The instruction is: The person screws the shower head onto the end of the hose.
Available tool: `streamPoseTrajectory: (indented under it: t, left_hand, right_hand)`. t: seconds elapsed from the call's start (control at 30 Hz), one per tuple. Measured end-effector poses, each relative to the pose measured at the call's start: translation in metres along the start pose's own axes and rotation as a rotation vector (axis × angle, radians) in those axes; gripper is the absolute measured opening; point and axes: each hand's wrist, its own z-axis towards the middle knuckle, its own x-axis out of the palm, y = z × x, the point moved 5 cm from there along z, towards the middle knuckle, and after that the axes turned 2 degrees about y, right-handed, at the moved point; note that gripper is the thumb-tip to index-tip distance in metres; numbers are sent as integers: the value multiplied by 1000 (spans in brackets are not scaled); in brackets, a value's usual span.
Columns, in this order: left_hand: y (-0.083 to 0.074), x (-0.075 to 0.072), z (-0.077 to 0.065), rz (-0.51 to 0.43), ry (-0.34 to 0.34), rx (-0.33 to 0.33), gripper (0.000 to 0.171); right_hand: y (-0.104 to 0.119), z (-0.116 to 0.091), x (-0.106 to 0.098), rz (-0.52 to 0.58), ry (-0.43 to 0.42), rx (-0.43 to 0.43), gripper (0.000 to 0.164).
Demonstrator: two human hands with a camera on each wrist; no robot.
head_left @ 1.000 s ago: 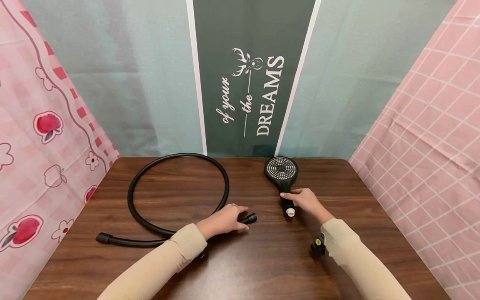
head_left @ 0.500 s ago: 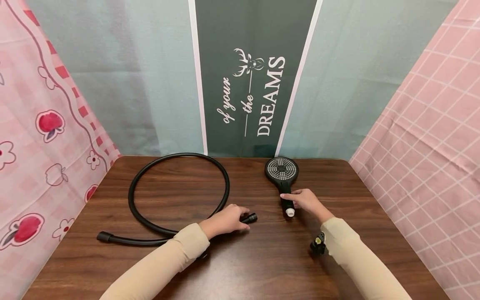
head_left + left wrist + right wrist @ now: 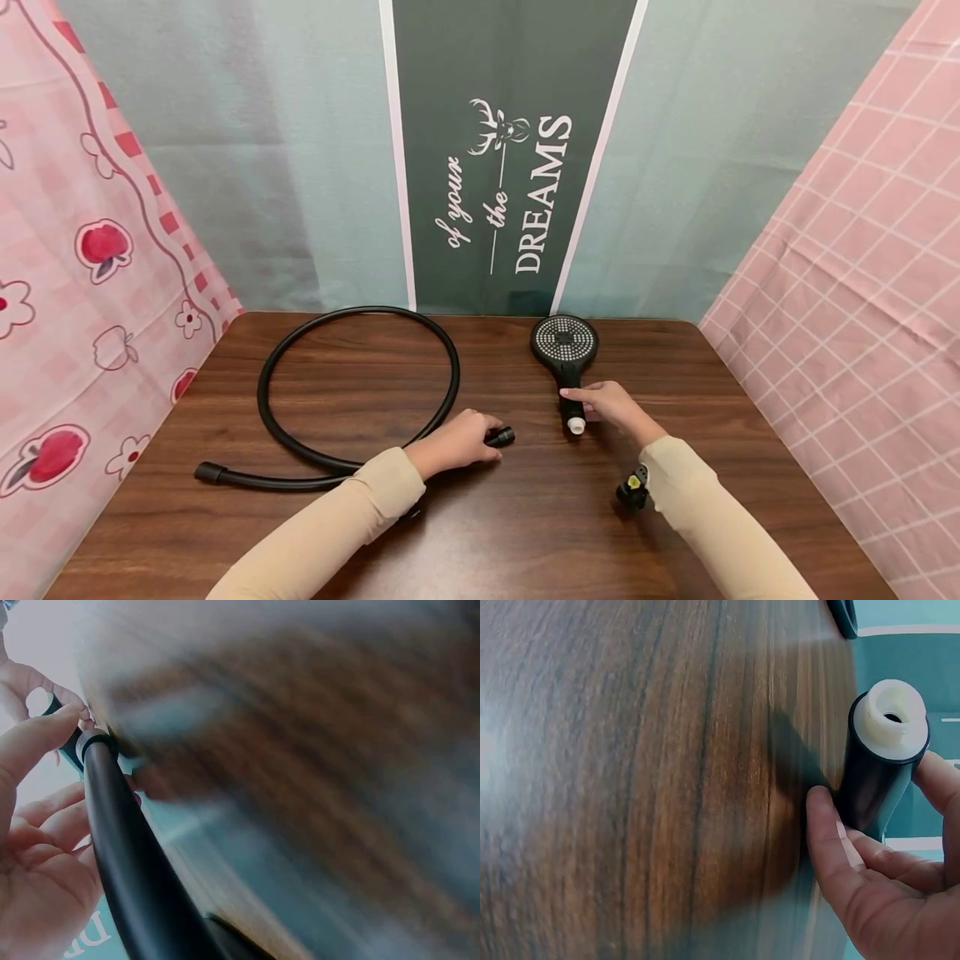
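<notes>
Right hand [image 3: 613, 405] pinches shower head [image 3: 569, 371] — left hand [image 3: 457, 440] at hose end [image 3: 504, 437].

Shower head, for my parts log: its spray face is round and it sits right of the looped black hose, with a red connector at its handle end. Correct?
Not quite: the connector is white, as the right wrist view shows. The round-faced shower head does sit right of the looped black hose.
</notes>
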Motion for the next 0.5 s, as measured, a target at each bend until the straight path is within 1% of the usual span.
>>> streamPoseTrajectory:
  t: [0.13, 0.27, 0.37, 0.5]
  left_hand:
    - [0, 1, 0, -7, -3, -6, 48]
    - [-2, 0, 0, 6, -3, -37, 49]
    - [-4, 1, 0, 14, -3, -56, 49]
    - [-6, 1, 2, 11, -14, -45, 46]
  right_hand:
    - [1, 0, 4, 65, 18, -6, 72]
    - [2, 1, 7, 174, 51, 1, 67]
    - [2, 1, 7, 205, 70, 10, 68]
    - [0, 1, 6, 220, 66, 30, 68]
